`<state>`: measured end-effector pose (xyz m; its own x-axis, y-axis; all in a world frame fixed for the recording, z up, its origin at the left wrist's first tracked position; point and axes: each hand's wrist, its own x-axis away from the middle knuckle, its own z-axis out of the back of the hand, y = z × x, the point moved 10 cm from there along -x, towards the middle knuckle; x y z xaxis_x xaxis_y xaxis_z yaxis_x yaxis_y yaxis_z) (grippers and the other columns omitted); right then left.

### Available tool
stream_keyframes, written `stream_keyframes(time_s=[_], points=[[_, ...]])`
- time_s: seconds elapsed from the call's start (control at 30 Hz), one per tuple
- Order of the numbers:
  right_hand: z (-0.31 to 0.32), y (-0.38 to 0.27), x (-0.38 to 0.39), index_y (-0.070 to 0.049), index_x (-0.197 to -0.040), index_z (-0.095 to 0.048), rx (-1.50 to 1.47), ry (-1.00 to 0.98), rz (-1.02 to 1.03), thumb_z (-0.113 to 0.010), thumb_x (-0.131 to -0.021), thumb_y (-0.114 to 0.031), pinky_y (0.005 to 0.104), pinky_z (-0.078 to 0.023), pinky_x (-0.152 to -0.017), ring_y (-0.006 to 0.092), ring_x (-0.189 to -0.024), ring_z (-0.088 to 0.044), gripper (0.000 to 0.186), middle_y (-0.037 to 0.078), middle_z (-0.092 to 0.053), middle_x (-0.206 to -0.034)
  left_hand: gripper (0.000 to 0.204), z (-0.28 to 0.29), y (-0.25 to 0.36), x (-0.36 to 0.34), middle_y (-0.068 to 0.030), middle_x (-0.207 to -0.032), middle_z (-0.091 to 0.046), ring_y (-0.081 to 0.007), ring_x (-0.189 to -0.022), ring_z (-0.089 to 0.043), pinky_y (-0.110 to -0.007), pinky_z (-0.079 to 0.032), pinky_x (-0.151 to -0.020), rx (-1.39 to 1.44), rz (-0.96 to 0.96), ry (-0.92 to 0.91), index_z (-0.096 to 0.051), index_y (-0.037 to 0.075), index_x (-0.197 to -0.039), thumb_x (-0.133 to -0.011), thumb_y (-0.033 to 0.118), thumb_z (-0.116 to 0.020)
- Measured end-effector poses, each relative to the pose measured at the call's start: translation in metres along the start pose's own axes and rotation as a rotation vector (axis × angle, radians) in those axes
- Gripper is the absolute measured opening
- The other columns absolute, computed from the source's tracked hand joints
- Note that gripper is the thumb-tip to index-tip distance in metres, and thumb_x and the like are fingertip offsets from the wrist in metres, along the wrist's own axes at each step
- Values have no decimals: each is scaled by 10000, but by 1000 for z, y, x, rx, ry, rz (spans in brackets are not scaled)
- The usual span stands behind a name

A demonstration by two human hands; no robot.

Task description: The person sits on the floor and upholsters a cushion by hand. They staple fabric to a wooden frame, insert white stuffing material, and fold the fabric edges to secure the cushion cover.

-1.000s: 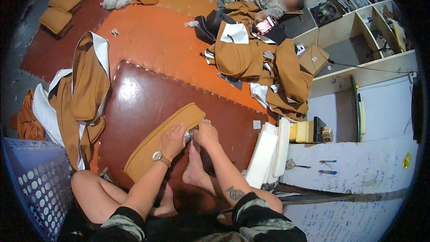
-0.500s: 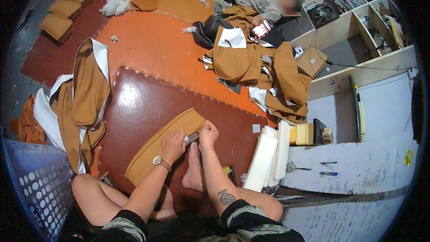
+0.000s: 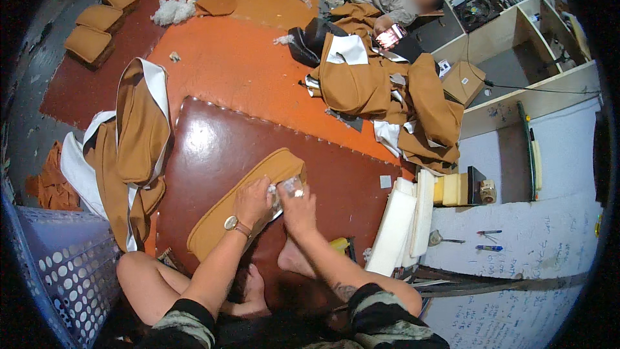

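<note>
A long tan cushion (image 3: 218,221) lies slantwise before me on the maroon mat, its right end puffed up. My left hand (image 3: 254,200) is closed on the cushion's near edge, wearing a watch on its wrist. Beside it, my right hand (image 3: 299,210) has its fingers curled at the cushion's right end. White, shiny material (image 3: 292,187) shows between and above the fingers there; its exact kind is unclear. The fingertips of both hands are partly hidden. My bare feet rest just below the cushion.
Tan covers with white lining (image 3: 139,136) lie at left, near a purple perforated basket (image 3: 71,252). More covers (image 3: 355,84) are piled ahead, by a person holding a phone (image 3: 391,37). White foam strips (image 3: 395,220) stand at right. Square tan cushions (image 3: 89,45) sit far left.
My right hand has left the cushion's far right corner and come in nearer my left hand, where more white shiny material shows. The whole view has shifted slightly.
</note>
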<state>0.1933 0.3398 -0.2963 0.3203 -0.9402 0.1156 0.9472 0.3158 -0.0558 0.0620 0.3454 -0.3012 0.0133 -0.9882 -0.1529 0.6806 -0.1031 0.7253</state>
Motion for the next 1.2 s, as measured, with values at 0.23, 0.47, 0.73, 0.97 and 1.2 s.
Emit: stream_keyframes(time_s=[0.23,0.47,0.73,0.97,1.2], points=[[-1,59,-50,-33,-1071,-751,267,-228,-61,-600,-917,-109,544,-522,-933,373,-1051,-693,229,204,-708,-1146,200,-19,29,10,-142,-915,-711,-366,-853,-701,-503,-551,-712,-39,-55,-22,-631,73,-1027,-849,128,-703],[16,48,16,-57,-1367,-650,-317,187,-72,-663,-892,-146,513,-525,-969,419,-1143,-657,483,181,-708,-1168,183,-4,26,7,-151,-907,-702,-372,-854,-698,-502,-567,-734,13,-58,9,-623,56,-1009,-841,85,-689],[6,41,1,-33,-1261,-660,-273,274,-4,-680,-876,-79,537,-527,-955,411,-1161,-627,388,215,-672,-1216,191,-3,28,4,-173,-938,-703,-386,-871,-694,-513,-564,-759,20,-29,-32,-637,38,-1021,-838,70,-680],[-1,56,-40,-5,-1036,-713,49,-167,-111,-647,-890,-92,512,-606,-783,380,-867,-749,183,205,-735,-1007,191,-10,39,14,-145,-957,-702,-347,-862,-701,-485,-577,-738,-25,-137,41,-643,71,-1018,-845,116,-712],[-17,65,-31,-22,-1003,-729,80,-75,-211,-656,-900,-136,482,-618,-693,357,-788,-763,170,194,-731,-934,154,-21,38,14,-124,-994,-723,-307,-908,-717,-442,-595,-731,-83,-73,-98,-641,71,-1008,-873,120,-699]])
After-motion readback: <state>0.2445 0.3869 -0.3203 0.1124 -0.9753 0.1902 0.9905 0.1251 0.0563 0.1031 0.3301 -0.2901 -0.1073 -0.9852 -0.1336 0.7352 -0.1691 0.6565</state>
